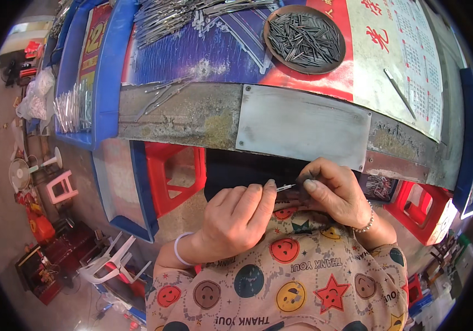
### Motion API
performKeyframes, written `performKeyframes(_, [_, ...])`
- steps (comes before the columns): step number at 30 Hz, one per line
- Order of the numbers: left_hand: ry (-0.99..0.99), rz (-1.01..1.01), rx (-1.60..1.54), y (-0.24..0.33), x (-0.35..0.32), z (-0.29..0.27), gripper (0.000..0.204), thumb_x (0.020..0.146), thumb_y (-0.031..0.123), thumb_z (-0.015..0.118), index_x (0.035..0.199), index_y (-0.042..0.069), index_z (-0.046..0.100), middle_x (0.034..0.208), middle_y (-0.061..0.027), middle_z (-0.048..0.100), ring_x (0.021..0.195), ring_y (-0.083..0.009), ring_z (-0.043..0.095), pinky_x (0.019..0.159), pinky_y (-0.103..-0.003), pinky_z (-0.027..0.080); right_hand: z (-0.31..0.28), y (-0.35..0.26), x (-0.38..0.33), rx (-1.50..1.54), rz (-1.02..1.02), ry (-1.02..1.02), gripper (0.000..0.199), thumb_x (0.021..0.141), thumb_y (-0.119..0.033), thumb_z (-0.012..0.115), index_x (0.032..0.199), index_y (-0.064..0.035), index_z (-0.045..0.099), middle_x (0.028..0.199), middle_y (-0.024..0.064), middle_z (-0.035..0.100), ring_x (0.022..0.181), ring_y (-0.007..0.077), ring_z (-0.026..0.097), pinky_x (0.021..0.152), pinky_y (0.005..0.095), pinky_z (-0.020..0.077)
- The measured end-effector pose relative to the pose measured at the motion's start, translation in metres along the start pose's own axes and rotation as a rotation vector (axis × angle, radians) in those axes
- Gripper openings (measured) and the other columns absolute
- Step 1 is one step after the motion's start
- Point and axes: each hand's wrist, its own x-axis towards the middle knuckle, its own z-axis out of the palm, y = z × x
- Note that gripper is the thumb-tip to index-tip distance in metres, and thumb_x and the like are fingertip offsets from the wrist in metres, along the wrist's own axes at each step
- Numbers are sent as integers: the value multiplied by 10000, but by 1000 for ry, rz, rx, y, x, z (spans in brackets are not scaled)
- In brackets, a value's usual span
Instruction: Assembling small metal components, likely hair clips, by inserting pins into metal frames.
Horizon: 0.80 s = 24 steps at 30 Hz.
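I see my left hand [235, 216] pinching a thin, short, shiny metal pin [286, 187] between thumb and fingertips. The pin sits just under the near edge of the worn grey workbench [203, 124], over my lap. My right hand [335, 193] is closed around a small dark piece [305, 179] that meets the tip of the pin. I cannot tell what that dark piece is, because my fingers hide most of it.

Both hands are held tight and narrow, close together, almost touching.

The pin is very thin, so I think it could slip out of my fingers. If it falls, it would land on my smiley-face patterned shirt [286, 276] or drop past the red plastic stool [173, 176], and it would be hard to find. The tip could also poke a finger if my hands push together too fast. If the pin goes in crooked, it might bend.

On the bench, near the far edge, sits a round brown dish full of grey metal pins [304, 38]. A heap of long silver metal sticks [176, 16] lies near the far left corner. A flat grey metal plate [303, 127] is screwed on at the near edge, just above my hands. One loose thin metal rod [399, 92] lies toward the right edge; a bump could roll it off.
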Motion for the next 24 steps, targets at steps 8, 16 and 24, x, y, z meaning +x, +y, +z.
performKeyframes(8, [9,78,70,1,6,0,347,666,41,633,996,-65,648,831,-103,556,637,-177,551,519,-270,436,0,2,5,-44,-28,-92,173,940,-153,576,953,19,565,636,40,554,560,62,508,516,249,436])
performKeyframes(16, [-23,100,70,4,11,-1,344,666,31,642,996,-65,648,826,-105,561,636,-177,557,511,-270,430,-5,10,6,-68,-126,-121,148,936,-130,565,884,7,541,670,-5,540,565,39,509,499,208,429])
performKeyframes(24, [-26,115,67,5,12,0,348,657,29,647,992,-65,648,832,-109,565,633,-178,558,503,-272,425,-7,14,5,-64,-128,-143,130,929,-102,558,861,6,532,669,-4,547,551,42,515,494,206,423])
